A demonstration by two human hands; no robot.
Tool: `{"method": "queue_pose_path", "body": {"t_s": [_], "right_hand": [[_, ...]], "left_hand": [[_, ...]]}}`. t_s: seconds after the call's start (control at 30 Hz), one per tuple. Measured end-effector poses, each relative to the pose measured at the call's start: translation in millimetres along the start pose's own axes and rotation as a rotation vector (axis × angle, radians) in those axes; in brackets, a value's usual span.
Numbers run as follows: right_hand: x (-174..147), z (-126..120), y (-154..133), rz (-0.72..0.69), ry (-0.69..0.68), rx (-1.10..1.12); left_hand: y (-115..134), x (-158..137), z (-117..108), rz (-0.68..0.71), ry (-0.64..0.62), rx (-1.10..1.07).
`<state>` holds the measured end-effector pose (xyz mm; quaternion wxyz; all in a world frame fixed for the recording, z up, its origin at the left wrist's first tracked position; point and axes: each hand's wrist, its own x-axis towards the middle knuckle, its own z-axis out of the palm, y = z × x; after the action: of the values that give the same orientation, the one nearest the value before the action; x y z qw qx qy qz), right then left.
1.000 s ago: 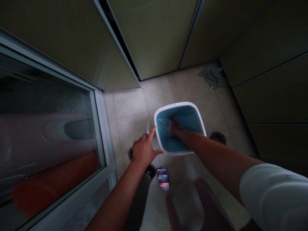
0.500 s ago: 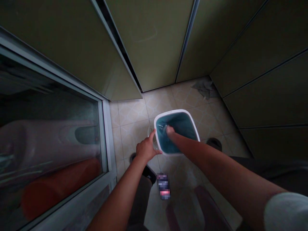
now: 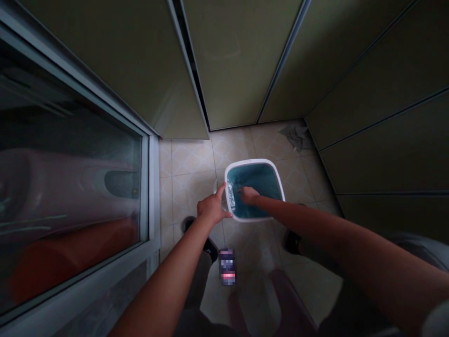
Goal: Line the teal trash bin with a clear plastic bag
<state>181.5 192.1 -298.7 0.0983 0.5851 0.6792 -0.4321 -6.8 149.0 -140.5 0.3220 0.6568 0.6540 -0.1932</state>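
Observation:
A trash bin (image 3: 250,162) with a white rim and teal inside stands on the floor in front of me. Shiny clear plastic (image 3: 231,194), looking like a bag liner, lies against its left inner wall, and a pale bit shows outside the rim. My left hand (image 3: 211,207) grips the left rim, thumb at the far end and a finger at the near corner. Inside the bin, my right hand (image 3: 250,195) is curled close to the plastic. Its fingertips are dim, so what they hold is unclear.
A phone with a blurred screen (image 3: 228,267) lies on the tiles between my feet. A grey cloth (image 3: 296,135) is crumpled in the far right corner. Cabinet panels (image 3: 242,65) stand ahead and to the right; a framed glass door (image 3: 149,187) is on the left.
My right hand has shifted slightly right and nearer inside the bin. The left hand stays at the rim. The view has shifted a little, and my right foot shows more.

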Motion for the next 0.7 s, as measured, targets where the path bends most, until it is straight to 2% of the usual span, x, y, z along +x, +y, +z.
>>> {"method": "queue_pose_path", "body": {"t_s": [0.13, 0.2, 0.27, 0.4, 0.6, 0.7], "right_hand": [[-21.6, -12.6, 18.2, -0.277, -0.084, -0.240], [-22.0, -17.4, 23.5, -0.330, -0.072, -0.267], [-17.0, -19.4, 26.9, -0.316, -0.016, -0.293], [-3.0, -15.3, 33.9, -0.176, 0.096, -0.279], [11.2, -4.4, 47.5, -0.080, 0.025, -0.436], [15.8, -2.4, 50.3, -0.067, 0.083, -0.410]], "left_hand": [[1.4, -1.6, -0.7, -0.010, 0.005, -0.003], [1.3, -1.6, 0.2, -0.016, 0.005, -0.006], [1.1, -1.5, 0.9, -0.015, 0.005, -0.011], [0.8, -1.3, 0.8, -0.015, 0.003, -0.009], [-0.8, 0.8, 2.3, -0.004, 0.010, 0.001], [-1.3, 1.6, 2.9, -0.004, 0.017, 0.000]]}}
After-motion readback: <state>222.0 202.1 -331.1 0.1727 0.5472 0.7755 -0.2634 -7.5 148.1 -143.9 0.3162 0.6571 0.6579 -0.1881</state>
